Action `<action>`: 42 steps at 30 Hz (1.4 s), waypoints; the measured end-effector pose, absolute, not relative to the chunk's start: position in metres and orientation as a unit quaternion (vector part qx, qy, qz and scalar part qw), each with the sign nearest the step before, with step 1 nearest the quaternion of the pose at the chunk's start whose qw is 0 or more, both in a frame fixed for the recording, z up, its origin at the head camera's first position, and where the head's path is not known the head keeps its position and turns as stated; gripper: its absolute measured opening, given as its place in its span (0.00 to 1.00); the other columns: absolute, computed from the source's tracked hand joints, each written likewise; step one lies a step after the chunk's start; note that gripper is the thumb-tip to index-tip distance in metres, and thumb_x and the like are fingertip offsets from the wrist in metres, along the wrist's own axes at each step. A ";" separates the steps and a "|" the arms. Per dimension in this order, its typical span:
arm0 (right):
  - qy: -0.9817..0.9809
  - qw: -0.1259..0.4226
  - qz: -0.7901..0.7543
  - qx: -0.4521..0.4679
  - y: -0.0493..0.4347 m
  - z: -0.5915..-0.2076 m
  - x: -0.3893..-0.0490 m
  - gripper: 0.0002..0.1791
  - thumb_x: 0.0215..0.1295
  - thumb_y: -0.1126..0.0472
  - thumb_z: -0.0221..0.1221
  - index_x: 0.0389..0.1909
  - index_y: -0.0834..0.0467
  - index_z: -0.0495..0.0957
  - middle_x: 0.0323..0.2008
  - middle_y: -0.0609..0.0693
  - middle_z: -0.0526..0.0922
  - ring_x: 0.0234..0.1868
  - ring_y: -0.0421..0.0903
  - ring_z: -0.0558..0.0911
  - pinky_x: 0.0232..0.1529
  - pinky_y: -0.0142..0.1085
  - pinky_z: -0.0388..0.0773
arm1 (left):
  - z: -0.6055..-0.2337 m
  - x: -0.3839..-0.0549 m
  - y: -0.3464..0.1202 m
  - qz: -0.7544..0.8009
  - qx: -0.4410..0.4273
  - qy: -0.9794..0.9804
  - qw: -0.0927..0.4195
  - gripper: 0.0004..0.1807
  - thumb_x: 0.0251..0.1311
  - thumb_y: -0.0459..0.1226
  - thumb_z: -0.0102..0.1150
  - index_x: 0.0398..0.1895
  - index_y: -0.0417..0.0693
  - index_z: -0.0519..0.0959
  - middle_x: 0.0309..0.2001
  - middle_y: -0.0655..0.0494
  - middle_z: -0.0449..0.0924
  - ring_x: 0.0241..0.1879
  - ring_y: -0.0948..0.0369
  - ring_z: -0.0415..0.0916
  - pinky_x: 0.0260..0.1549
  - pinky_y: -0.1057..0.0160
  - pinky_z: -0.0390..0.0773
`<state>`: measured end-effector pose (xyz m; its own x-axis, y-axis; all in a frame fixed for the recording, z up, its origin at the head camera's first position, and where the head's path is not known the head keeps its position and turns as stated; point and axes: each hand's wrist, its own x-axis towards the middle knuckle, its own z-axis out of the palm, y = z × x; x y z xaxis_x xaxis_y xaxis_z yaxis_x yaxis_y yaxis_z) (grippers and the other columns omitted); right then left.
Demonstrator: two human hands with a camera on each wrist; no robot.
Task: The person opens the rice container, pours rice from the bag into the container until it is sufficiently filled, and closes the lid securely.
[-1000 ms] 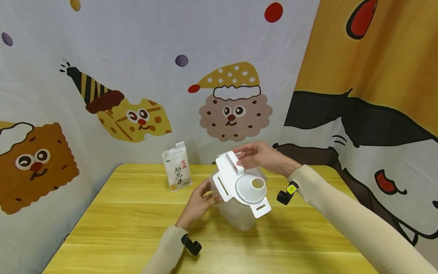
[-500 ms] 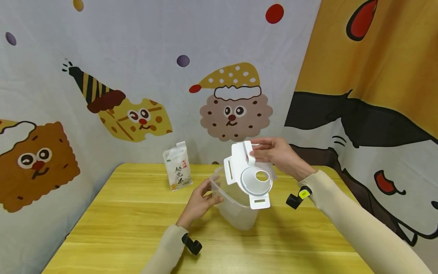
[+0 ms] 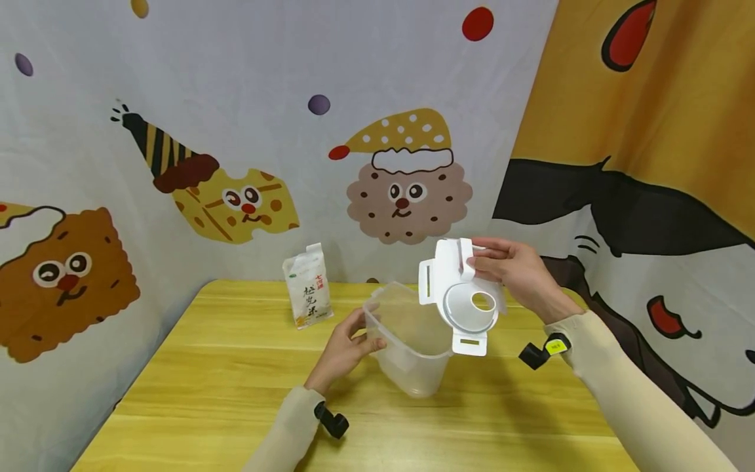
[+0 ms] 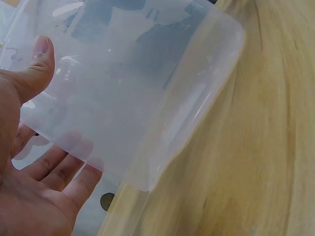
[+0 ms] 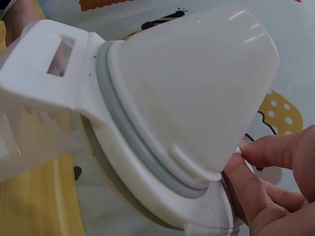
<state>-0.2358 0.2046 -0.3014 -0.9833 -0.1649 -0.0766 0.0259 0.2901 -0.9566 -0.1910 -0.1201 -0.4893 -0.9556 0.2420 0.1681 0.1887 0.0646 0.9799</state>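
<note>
A translucent plastic container stands on the table with its top uncovered. My left hand grips its left side, thumb on the near face and fingers round the far side, as the left wrist view also shows. To the right of the container's mouth, my right hand pinches the handle of a white lid with side tabs and a round holed cap. Raised above the table, the lid tilts toward the camera and overlaps the container's right rim. In the right wrist view, a translucent cup-shaped part sits on the lid beside a grey ring.
A white bag of rice with dark and red lettering stands upright near the table's back edge, left of the container. Behind the wooden table hangs a cartoon-printed curtain.
My right hand has lifted the lid off the container and carried it to the right, uncovering the container's mouth. The left hand has stayed on the container's side.
</note>
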 end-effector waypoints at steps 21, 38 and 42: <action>0.784 0.045 -0.619 0.024 0.265 -0.354 -0.235 0.37 0.68 0.61 0.67 0.74 0.65 0.65 0.43 0.38 0.83 0.43 0.31 0.86 0.50 0.31 0.86 | -0.491 -0.188 -0.123 0.675 0.145 0.723 0.032 0.39 0.60 0.37 0.73 0.74 0.63 0.69 0.71 0.47 0.73 0.70 0.50 0.70 0.68 0.53 0.76; 0.788 0.091 -0.606 0.059 0.284 -0.413 -0.235 0.39 0.69 0.58 0.67 0.75 0.66 0.63 0.55 0.51 0.82 0.44 0.31 0.85 0.51 0.31 0.86 | -0.487 -0.186 -0.122 0.675 0.153 0.721 0.030 0.39 0.61 0.36 0.72 0.75 0.56 0.68 0.70 0.43 0.73 0.67 0.49 0.72 0.68 0.52 0.77; 0.789 0.099 -0.602 0.071 0.288 -0.427 -0.235 0.40 0.68 0.57 0.68 0.75 0.66 0.63 0.59 0.58 0.81 0.44 0.31 0.85 0.50 0.31 0.87 | -0.487 -0.188 -0.122 0.679 0.148 0.718 0.034 0.39 0.61 0.36 0.72 0.75 0.58 0.68 0.69 0.45 0.73 0.68 0.50 0.72 0.69 0.52 0.76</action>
